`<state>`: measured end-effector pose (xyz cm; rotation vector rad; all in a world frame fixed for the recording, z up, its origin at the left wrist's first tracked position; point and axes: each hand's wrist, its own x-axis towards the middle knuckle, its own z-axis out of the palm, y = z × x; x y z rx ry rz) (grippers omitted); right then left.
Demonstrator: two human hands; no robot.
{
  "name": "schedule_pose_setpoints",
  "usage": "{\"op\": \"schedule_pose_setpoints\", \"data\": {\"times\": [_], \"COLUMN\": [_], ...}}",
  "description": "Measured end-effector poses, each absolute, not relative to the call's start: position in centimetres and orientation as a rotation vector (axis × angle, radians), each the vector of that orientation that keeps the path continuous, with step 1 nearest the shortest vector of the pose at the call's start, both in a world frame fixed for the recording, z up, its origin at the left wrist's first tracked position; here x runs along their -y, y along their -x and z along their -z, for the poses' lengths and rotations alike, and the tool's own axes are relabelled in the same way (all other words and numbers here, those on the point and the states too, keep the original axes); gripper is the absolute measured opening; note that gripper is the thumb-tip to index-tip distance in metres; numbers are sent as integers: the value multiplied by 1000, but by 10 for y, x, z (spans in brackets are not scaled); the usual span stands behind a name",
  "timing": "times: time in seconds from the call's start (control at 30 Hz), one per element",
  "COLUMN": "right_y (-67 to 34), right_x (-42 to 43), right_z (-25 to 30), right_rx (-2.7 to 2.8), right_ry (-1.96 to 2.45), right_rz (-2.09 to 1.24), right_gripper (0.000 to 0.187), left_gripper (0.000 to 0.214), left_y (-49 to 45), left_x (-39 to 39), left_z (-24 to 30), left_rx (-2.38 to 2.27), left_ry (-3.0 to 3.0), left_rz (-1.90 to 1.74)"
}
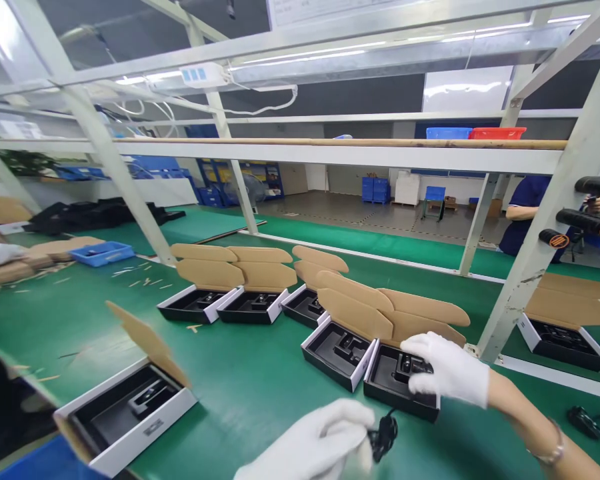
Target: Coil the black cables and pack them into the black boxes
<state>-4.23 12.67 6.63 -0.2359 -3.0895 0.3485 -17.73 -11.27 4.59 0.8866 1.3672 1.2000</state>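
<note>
Both my hands wear white gloves. My right hand [443,370] reaches into an open white box with a black tray [400,390], fingers curled on a small black part in the tray. My left hand [320,443] is closed low in the view, pinching a small black corded part [384,437] just in front of that box. A second open box [337,350] stands touching it on the left, with a brown cardboard lid raised behind.
Several more open boxes [253,303] line the green table [250,380]; another box [125,410] lies at the near left. A white frame post [545,260] stands right of my hand. A blue bin [101,253] sits far left. A person in blue [527,200] stands behind.
</note>
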Motion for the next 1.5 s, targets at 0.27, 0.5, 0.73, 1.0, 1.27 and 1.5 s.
{"op": "schedule_pose_setpoints", "data": {"times": [0.27, 0.5, 0.73, 1.0, 1.27, 1.5], "right_y": [27, 33, 39, 62, 69, -1], "right_x": [-92, -124, -142, -129, -101, -111], "right_z": [-89, -60, -42, 5, 19, 80], "right_rx": [2529, 2427, 2586, 3175, 3163, 3048], "right_ry": [472, 549, 525, 887, 794, 1093], "right_rz": [-933, -1446, -574, -135, -181, -35], "right_gripper": [28, 18, 35, 29, 35, 29], "left_gripper": [21, 59, 42, 26, 52, 57], "left_y": [184, 177, 194, 232, 214, 220], "left_x": [39, -22, -37, -37, -10, 17], "left_z": [-101, -68, -58, 11, 44, 26], "left_rx": [-1826, -1694, -1529, -1786, -1907, -2032], "left_ry": [-1398, -1539, -1585, -1886, -2197, -2351], "left_rz": [-1370, -1107, -692, -500, -436, -641]}}
